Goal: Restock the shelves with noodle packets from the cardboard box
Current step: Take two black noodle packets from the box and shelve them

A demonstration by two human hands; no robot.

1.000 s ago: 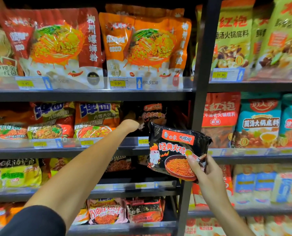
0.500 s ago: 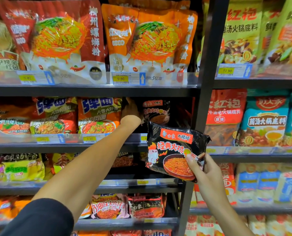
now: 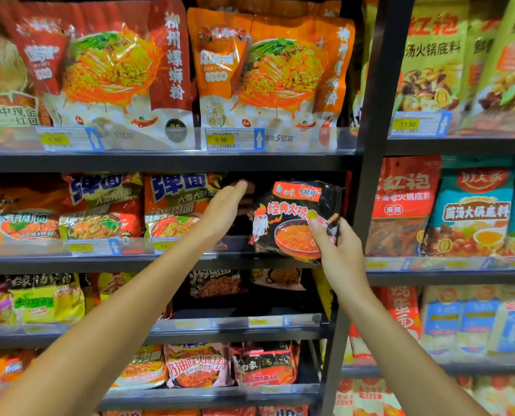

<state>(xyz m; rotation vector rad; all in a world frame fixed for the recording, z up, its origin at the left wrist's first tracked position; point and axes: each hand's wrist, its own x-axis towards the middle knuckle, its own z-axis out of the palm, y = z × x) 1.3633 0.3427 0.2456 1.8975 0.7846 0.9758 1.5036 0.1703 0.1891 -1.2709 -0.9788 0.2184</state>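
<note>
My right hand point(image 3: 336, 244) pinches a black noodle packet point(image 3: 292, 217) by its lower right corner and holds it upright at the dark gap on the second shelf point(image 3: 190, 259), just left of the black upright post. My left hand point(image 3: 224, 210) reaches into the same gap with straight fingers, palm facing the packet, a little to its left and apart from it. Orange noodle packets point(image 3: 178, 205) stand directly left of my left hand. The cardboard box is out of view.
A black shelf post point(image 3: 370, 175) rises right of the packet. Large red and orange noodle bags point(image 3: 262, 73) fill the shelf above. Hotpot base packs point(image 3: 472, 211) sit in the right bay. Lower shelves hold more black and pink packets point(image 3: 196, 366).
My right hand has raised the black packet up and into the shelf gap. My left hand has drawn back from deep in the shelf and opened flat beside the packet.
</note>
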